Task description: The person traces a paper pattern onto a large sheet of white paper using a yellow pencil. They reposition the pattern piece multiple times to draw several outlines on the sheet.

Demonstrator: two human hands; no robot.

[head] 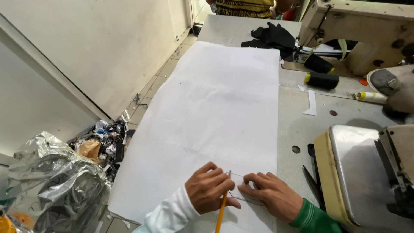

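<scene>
Nearest to us, our left hand (210,188) is curled nearly closed around a yellow pencil (221,210), fingers folded over its upper shaft, with the tip meeting the edge of a small clear template (242,190) that lies flat on the paper. A white sleeve (166,215) covers this arm. Just beside it, our right hand (271,195) lies loosely open, palm down, fingertips pressed on the template's right part; it grips nothing, only pins the piece in place. Its cuff is green (312,218). The two hands sit close together, nearly touching over the template.

All this rests at the near end of a large white paper sheet (215,112), which runs away from us along the grey table (297,116). To the right of our right hand, dark scissors (314,179) lie on the table beside a cream and metal sewing machine (366,172).

Farther off we see a narrow white paper strip (311,103), then two black thread cones (321,73) lying on their sides, and a pale tube (371,97). A heap of black cloth (271,38) sits past the sheet's far end, near a second cream machine (366,30).

On the floor to the left, crumpled silver foil (56,172) lies by a pile of scraps (105,140) against the white wall (86,43).
</scene>
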